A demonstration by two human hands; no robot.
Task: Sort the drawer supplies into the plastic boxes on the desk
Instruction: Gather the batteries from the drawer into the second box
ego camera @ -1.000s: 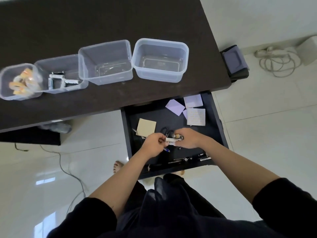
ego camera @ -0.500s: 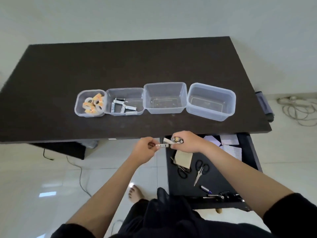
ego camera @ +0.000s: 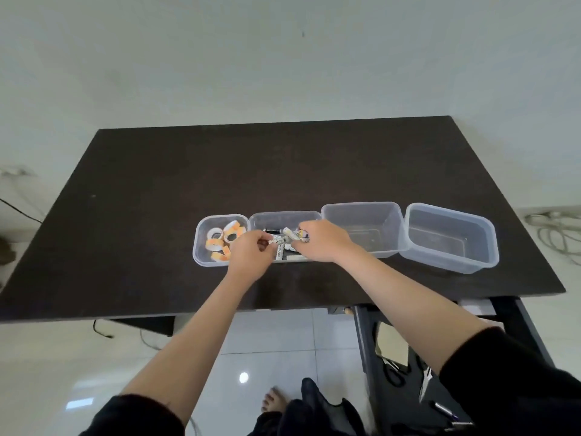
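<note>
Over the second box (ego camera: 284,219) near the bench's (ego camera: 157,190) front edge, both hands are curled: left hand (ego camera: 251,253) pinching a battery (ego camera: 278,238), right hand (ego camera: 323,242) gripping several batteries (ego camera: 295,235).

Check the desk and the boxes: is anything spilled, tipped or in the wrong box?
Nothing stands out. The four boxes stand upright in a row on the desk: tape rolls in the leftmost, batteries in the second, where both hands reach. The other two look empty.
</note>
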